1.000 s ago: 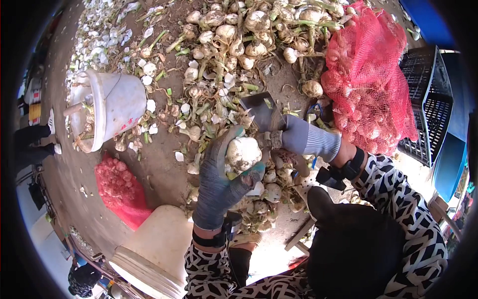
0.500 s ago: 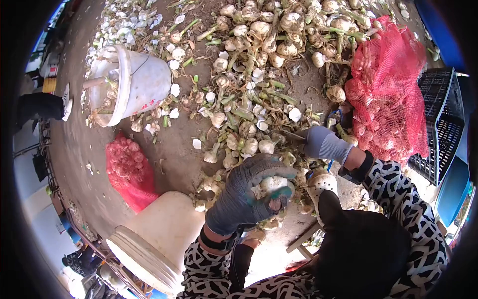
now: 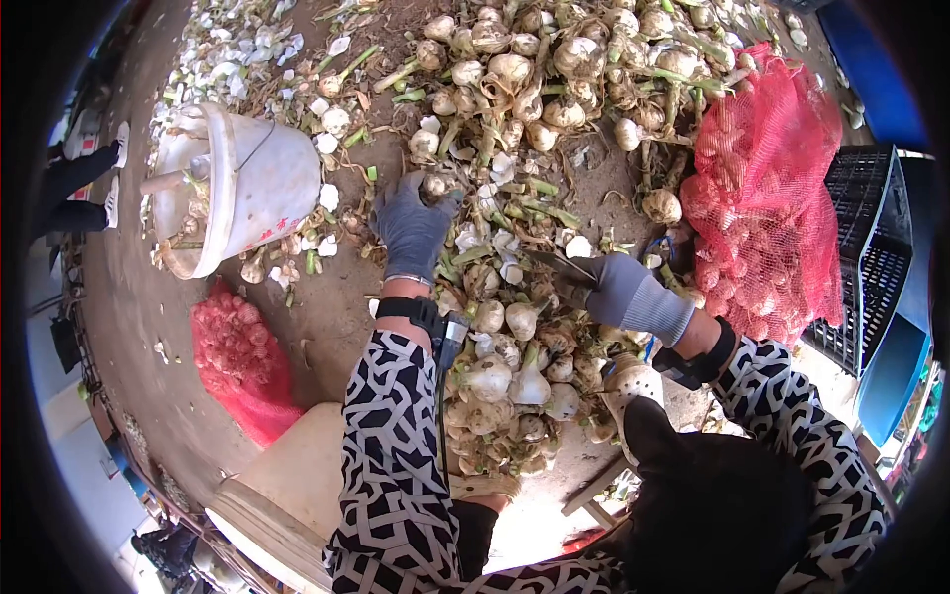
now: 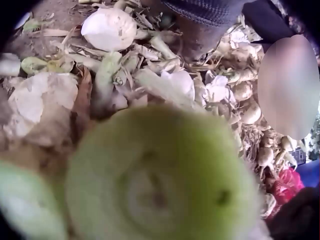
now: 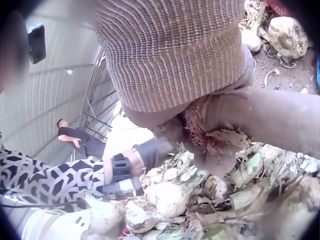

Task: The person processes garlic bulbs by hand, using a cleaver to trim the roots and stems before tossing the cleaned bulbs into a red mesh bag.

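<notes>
My gloved left hand (image 3: 411, 223) is stretched forward onto the heap, fingers and thumb round a garlic bulb (image 3: 435, 185). A green cut stalk end (image 4: 165, 175) looms blurred and close in the left wrist view. My gloved right hand (image 3: 633, 294) grips a broad-bladed knife (image 3: 566, 265) low over the stalks. In the right wrist view its flat blade (image 5: 270, 120) juts to the right from the glove, with reddish plant scraps stuck near the handle. Nearer my body lies a pile of trimmed garlic bulbs (image 3: 490, 376).
Untrimmed garlic (image 3: 584, 59) is heaped ahead. A white bucket (image 3: 262, 188) lies tipped at the left, near a small red mesh sack (image 3: 237, 346). A large red mesh sack (image 3: 762, 188) and a black crate (image 3: 871, 238) stand at the right. Another person (image 5: 82, 137) stands in the background.
My left hand held a white bulb against the knife, drew it back towards my body, let it go, and has reached forward to another bulb. The right hand keeps the knife, now lower over the stalks.
</notes>
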`<state>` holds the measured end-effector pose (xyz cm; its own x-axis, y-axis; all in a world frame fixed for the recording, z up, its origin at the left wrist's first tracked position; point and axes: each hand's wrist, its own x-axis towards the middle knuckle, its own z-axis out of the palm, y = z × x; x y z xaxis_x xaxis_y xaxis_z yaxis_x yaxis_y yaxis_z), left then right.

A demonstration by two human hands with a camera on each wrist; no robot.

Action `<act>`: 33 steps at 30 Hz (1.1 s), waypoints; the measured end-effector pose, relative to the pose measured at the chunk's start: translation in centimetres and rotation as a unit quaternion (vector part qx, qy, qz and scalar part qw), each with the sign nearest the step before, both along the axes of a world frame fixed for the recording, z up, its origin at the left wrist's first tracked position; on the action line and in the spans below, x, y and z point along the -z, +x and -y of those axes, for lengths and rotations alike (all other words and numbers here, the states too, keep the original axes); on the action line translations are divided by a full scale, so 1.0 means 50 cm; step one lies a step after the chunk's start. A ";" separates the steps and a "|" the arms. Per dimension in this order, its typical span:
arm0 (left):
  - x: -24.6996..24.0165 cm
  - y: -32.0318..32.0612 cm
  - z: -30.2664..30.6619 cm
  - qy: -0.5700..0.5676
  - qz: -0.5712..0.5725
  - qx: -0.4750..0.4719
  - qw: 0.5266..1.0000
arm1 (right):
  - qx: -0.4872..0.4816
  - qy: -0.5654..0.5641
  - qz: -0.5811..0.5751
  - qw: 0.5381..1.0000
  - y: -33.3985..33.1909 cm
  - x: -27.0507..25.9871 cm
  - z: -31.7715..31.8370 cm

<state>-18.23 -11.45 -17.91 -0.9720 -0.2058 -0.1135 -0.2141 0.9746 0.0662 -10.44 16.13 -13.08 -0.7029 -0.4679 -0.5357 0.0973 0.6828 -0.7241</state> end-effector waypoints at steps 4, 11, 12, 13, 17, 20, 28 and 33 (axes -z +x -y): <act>-0.057 0.101 -0.002 0.624 0.029 -0.016 0.781 | -0.004 -0.034 -0.136 0.990 -0.018 -0.038 0.008; -0.201 0.192 -0.082 0.652 0.011 0.040 0.757 | -0.129 0.073 -0.310 0.939 -0.045 -0.128 0.040; -0.204 0.198 -0.086 0.644 0.016 0.037 0.764 | -0.139 0.083 -0.323 0.933 -0.043 -0.138 0.038; -0.214 0.202 -0.097 0.713 0.036 0.024 0.699 | -0.137 0.082 -0.325 0.932 -0.040 -0.147 0.034; -0.224 0.234 -0.137 0.791 0.044 -0.038 0.610 | -0.108 0.014 -0.281 0.953 -0.017 -0.161 0.020; -0.184 0.253 -0.115 0.731 0.051 -0.057 0.678 | 0.004 -0.115 -0.196 0.974 -0.003 -0.120 0.008; -0.239 0.239 -0.091 0.876 0.169 -0.169 0.419 | 0.080 -0.164 -0.146 0.972 -0.009 -0.118 -0.009; -0.253 0.228 -0.086 0.747 0.116 -0.075 0.650 | -0.011 -0.111 -0.196 0.974 -0.018 -0.142 0.000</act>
